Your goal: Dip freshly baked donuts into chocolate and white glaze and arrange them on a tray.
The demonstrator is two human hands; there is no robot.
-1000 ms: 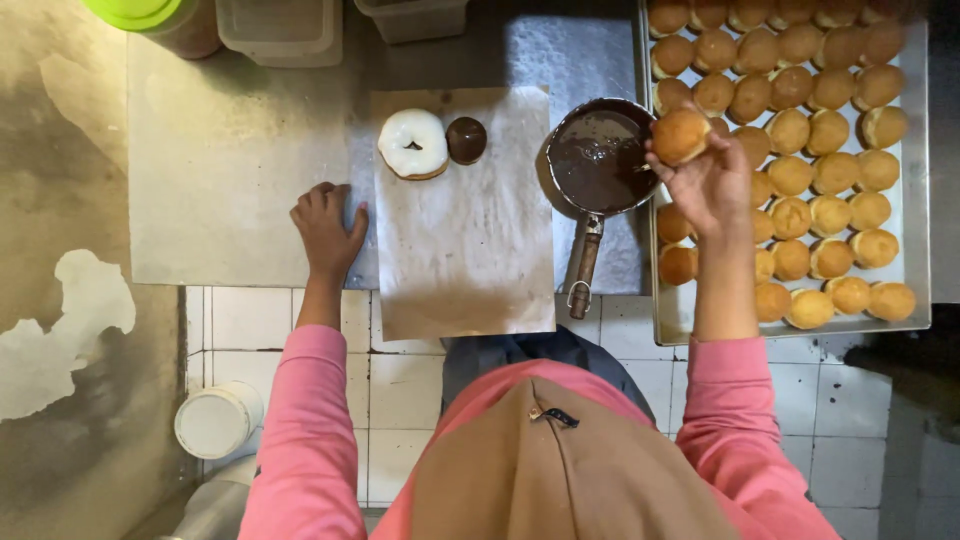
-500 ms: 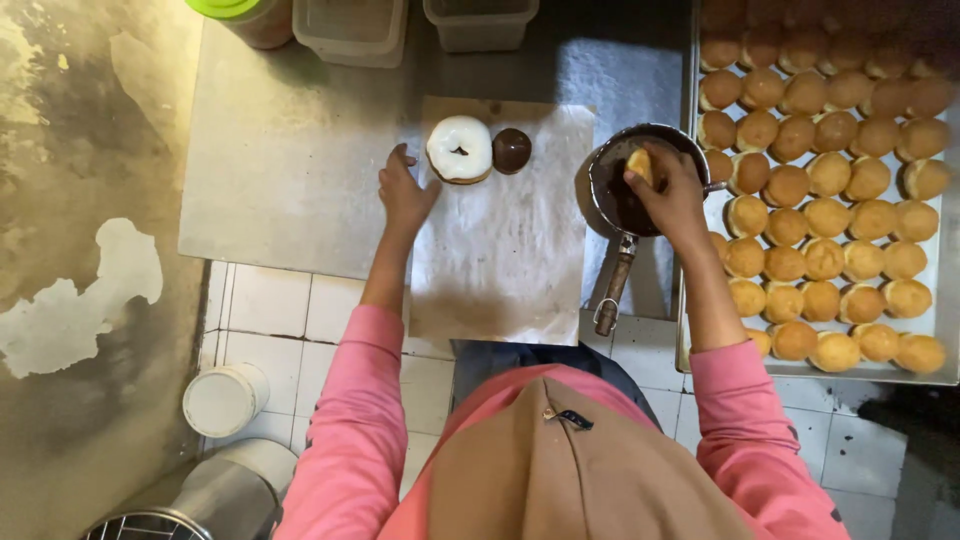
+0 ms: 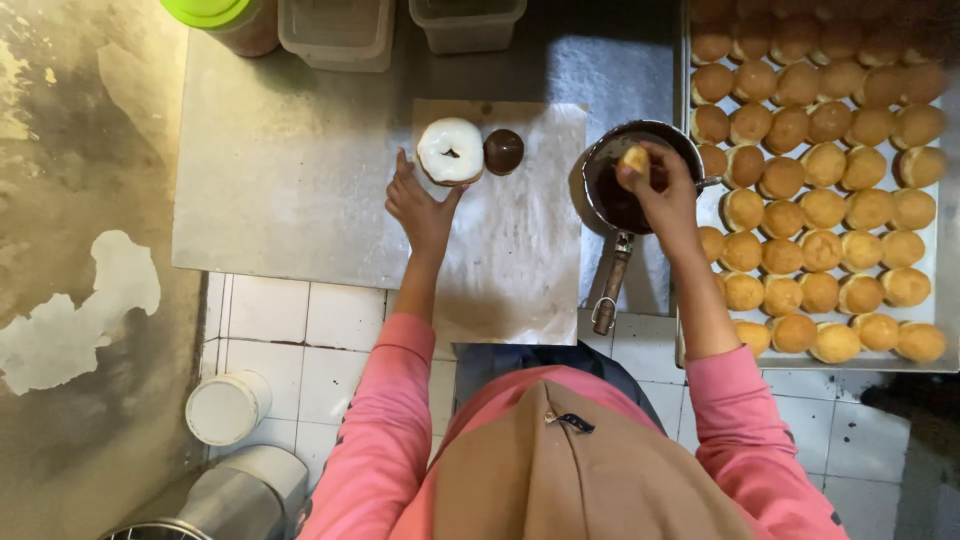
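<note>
The right hand (image 3: 655,190) pinches a small plain bun (image 3: 634,160) between its fingertips and holds it over the dark glaze in the saucepan (image 3: 640,185), which sits at about two o'clock from the person's body. The left hand (image 3: 420,205) lies open and flat on the sheet of white paper (image 3: 510,250), its fingertips touching or just beside the white-iced doughnut (image 3: 450,150); it grips nothing. At three o'clock of that doughnut, just beside it, lies a small chocolate-coated bun (image 3: 503,151).

To do this dip well, I judge that the bun should go in top down and level, only as deep as its crown, with the grip kept on its sides so that the fingers stay out of the glaze. A short pause over the pan would let the surplus run off before the bun crosses to the paper. The pan's handle (image 3: 610,290) points toward six o'clock and hangs past the edge, so the forearm should stay clear of it.

The worktop (image 3: 290,190) is a sheet of dull grey metal. At three o'clock a metal tray (image 3: 940,355) carries rows of uncoated buns. At twelve o'clock stand clear plastic tubs (image 3: 335,30) and a green-lidded jar (image 3: 215,15). Below lies a white tiled floor (image 3: 300,330); at nine o'clock the wall (image 3: 70,260) is stained and its paint is peeling. A white pot (image 3: 225,408) stands at seven o'clock.
</note>
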